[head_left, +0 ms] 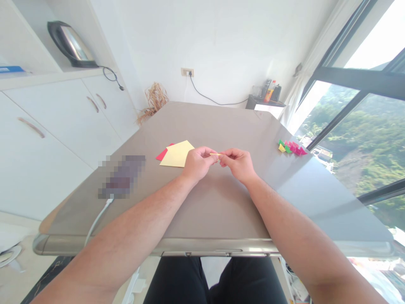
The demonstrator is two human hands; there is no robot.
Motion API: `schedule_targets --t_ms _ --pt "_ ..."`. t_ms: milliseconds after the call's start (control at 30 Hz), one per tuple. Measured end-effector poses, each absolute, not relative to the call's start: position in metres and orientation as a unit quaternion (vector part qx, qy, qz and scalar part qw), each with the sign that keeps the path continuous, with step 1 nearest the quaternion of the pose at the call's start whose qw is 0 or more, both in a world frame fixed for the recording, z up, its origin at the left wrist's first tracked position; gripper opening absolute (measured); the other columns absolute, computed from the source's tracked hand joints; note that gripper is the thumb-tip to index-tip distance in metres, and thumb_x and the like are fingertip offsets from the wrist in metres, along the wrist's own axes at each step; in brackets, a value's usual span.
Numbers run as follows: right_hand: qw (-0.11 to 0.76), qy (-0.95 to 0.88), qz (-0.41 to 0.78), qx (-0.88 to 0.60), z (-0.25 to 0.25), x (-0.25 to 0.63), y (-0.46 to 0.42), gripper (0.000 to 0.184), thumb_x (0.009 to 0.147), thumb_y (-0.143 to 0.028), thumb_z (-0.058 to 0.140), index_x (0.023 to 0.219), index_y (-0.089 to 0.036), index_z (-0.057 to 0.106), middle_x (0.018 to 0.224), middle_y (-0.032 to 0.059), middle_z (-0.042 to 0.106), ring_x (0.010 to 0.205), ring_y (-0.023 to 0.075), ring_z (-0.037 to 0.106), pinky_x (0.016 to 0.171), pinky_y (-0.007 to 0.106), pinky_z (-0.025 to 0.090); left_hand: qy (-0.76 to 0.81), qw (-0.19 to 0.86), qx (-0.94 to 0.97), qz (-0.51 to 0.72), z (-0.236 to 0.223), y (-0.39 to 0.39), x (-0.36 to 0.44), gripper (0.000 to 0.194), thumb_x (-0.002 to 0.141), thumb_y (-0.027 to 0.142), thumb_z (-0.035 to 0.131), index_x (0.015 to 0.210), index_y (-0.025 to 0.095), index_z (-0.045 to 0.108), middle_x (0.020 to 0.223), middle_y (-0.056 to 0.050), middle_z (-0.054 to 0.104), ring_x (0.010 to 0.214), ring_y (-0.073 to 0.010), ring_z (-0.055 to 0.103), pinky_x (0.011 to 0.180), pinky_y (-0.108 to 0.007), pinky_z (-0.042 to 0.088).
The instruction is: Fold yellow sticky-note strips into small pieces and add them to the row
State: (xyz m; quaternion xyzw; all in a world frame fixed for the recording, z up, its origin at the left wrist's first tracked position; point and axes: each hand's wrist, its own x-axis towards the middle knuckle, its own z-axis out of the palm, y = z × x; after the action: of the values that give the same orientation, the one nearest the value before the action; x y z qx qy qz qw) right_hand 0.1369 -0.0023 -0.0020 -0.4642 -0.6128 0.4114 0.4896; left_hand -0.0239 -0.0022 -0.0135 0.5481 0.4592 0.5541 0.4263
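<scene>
My left hand [200,162] and my right hand [238,162] meet above the middle of the table, fingertips close together. Between them they pinch a small piece of yellow paper [215,154], seen almost edge-on as a thin strip. How it is folded cannot be made out. Beside my left hand lie flat sheets of yellow paper [177,153], with a red sheet [163,153] showing from under them. Toward the right edge of the table stands a cluster of small folded paper pieces [292,147] in pink, green and yellow.
The grey table [215,211] has a blurred-out dark device [123,177] at its left, joined to a white cable [98,219]. Past the far edge are dried stalks [155,101] and a small cabinet [265,105] bearing bottles. A window [348,109] runs along the right.
</scene>
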Motion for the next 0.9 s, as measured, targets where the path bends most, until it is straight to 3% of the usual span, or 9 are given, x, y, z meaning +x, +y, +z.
schedule_targets --t_ms 367,600,700,900 --pt "0.476 -0.609 0.451 -0.447 -0.005 0.140 -0.001 0.018 0.070 -0.037 0.078 0.069 -0.020 0.073 0.062 0.0017 0.068 0.062 0.0155 0.061 0.062 0.031 0.048 0.450 0.463 0.531 0.549 -0.007 -0.004 -0.026 0.012 0.067 0.026 0.078 0.068 0.016 0.071 0.068 -0.003 0.072 0.064 -0.0161 0.067 0.068 -0.031 0.055" --pt "0.476 -0.592 0.428 -0.489 -0.003 0.137 -0.001 0.014 0.069 -0.031 0.074 0.064 -0.020 0.067 0.054 -0.0017 0.061 0.054 0.0120 0.052 0.054 0.027 0.040 0.460 0.481 0.530 0.526 -0.005 -0.004 -0.024 0.013 0.070 0.030 0.076 0.069 0.017 0.072 0.069 -0.004 0.072 0.063 -0.0176 0.068 0.069 -0.034 0.057" --pt "0.470 -0.587 0.440 -0.491 -0.001 0.136 -0.002 0.014 0.069 -0.031 0.074 0.064 -0.020 0.067 0.053 -0.0019 0.060 0.054 0.0114 0.052 0.054 0.027 0.042 0.470 0.489 0.513 0.526 -0.006 -0.002 -0.025 0.012 0.068 0.028 0.076 0.067 0.017 0.071 0.065 -0.004 0.070 0.060 -0.0169 0.066 0.066 -0.033 0.055" --pt "0.490 -0.597 0.451 -0.446 -0.005 0.139 0.002 0.025 0.070 -0.032 0.075 0.093 -0.021 0.074 0.083 0.0006 0.072 0.061 0.0121 0.062 0.064 0.031 0.053 0.483 0.558 0.441 0.512 -0.017 0.010 -0.033 0.020 0.071 0.034 0.077 0.079 0.016 0.074 0.075 -0.008 0.072 0.063 -0.0163 0.066 0.065 -0.032 0.055"
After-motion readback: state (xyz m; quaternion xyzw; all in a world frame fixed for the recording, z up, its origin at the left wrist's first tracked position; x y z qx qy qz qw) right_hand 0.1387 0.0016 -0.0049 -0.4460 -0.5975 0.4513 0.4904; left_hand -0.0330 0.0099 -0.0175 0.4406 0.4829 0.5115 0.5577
